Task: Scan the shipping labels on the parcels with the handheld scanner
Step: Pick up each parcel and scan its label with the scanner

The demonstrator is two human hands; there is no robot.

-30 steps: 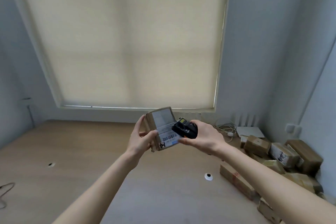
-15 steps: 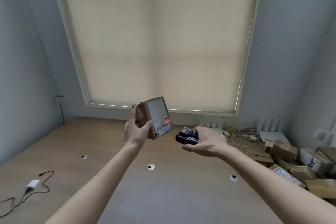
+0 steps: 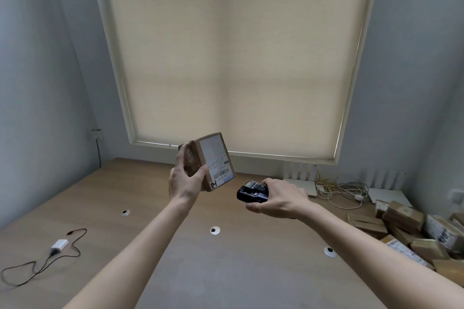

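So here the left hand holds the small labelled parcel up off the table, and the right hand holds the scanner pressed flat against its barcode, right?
Not quite. The left hand does hold the parcel up off the table, and the right hand does hold the scanner. But the head view shows the scanner apart from the parcel, lower and to its right, not pressed against the barcode.

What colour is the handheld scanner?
Black; the scanner shows in the head view, held in the right hand.

Plain office-type room, long wooden desk (image 3: 75, 208) with cable grommets (image 3: 215, 230), roller blind (image 3: 233, 63), white routers (image 3: 301, 184), piled cardboard parcels (image 3: 406, 231)
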